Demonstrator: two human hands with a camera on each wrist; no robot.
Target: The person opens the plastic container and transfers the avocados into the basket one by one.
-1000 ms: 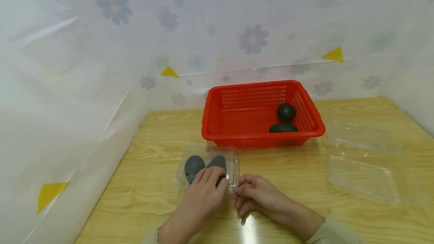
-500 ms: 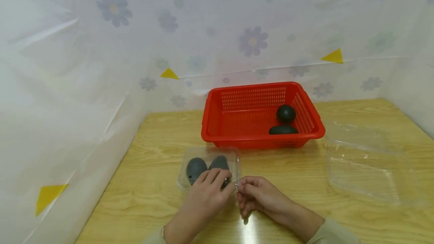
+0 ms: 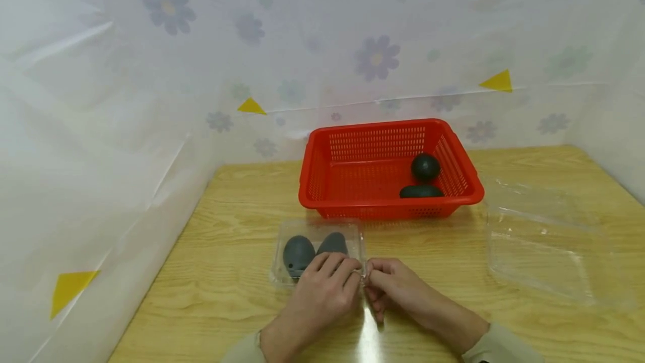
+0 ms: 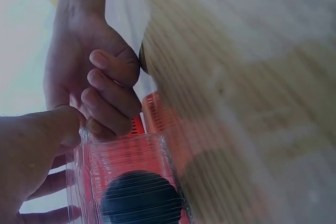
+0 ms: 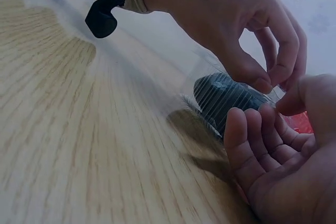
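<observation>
Two dark green avocados, one on the left [image 3: 299, 254] and one on the right [image 3: 333, 244], sit inside a clear plastic clamshell box [image 3: 312, 227] with its lid down. My left hand [image 3: 325, 287] lies over the box's near right part, hiding some of the right avocado. Its thumb and fingers grip the box edge, as the left wrist view shows at the ribbed wall [image 4: 100, 182]. Against the right near corner, my right hand [image 3: 395, 284] pinches the rim between thumb and index finger, other fingers curled, close to the left thumb.
Behind the box stands a red plastic basket [image 3: 383, 210]. At its right end lie a round-looking dark avocado [image 3: 425, 167] and a longer one [image 3: 421, 191]. Clear plastic packaging [image 3: 541, 251] lies on the right of the wooden table [image 3: 221, 273]. A flowered white sheet [image 3: 312, 32] hangs behind.
The box with its avocados has shifted slightly right, both hands moving along with it. The left hand has come closer to the right, its thumb now at the corner. The basket has stayed put.
</observation>
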